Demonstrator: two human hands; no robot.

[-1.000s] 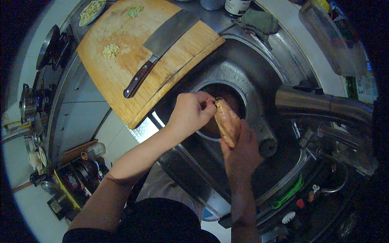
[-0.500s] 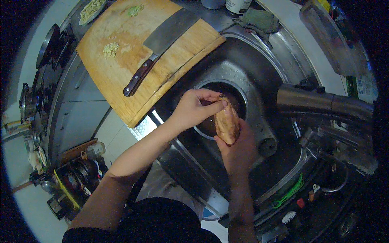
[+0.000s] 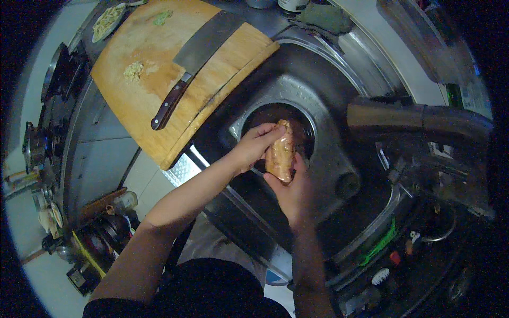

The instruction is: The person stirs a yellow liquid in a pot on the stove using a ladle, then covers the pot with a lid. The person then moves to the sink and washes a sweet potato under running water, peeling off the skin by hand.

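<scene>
Over the sink's round drain opening, both my hands hold a wet, oblong piece of food, tan with brown patches; its exact kind I cannot make out. My left hand pinches its upper end, the thumb lying across the front. Around the lower end curl the fingers of my right hand, partly hidden behind it. Left of the sink, a cleaver with a dark riveted handle lies on a wooden cutting board.
Chopped pale bits and a green heap sit on the board. Beyond it stands a plate of pale shreds. A thick dark faucet reaches over the metal sink from the right. A green brush lies by the near right rim.
The whole view has shifted slightly. The oblong piece has turned in my hands and now stands more upright, showing a broader, lighter side. My left fingers have slid down its left edge.
</scene>
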